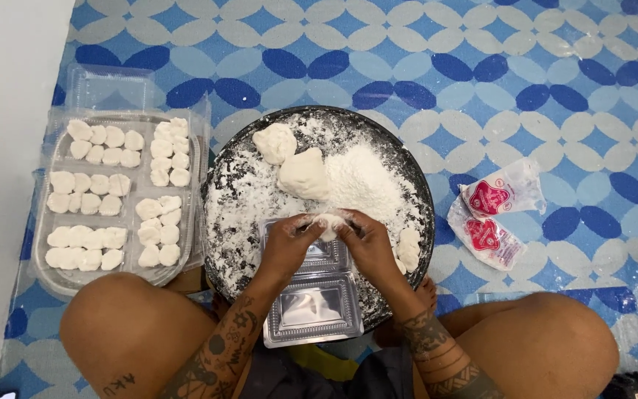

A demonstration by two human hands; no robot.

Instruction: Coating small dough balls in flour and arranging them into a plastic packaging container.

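Hands: we are pinching a small dough piece [328, 224] between left hand [287, 242] and right hand [368, 242], both closed on it.
Place: near edge of the floured round tray [219, 222], so flour is stopping sticking.

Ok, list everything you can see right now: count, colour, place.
Round tray: one, dark, floured, centre.
Flour heap: one, white, on the tray.
Dough lumps: two, white, at the tray's far side.
Small dough piece: one, white, between both hands.
Clear hinged box: one, empty, open, near edge of the tray.
Filled clear boxes: about six, white pieces inside, left.
Plastic packets: two, clear with red, right.
Left hand: floured, on the dough piece.
Right hand: same.
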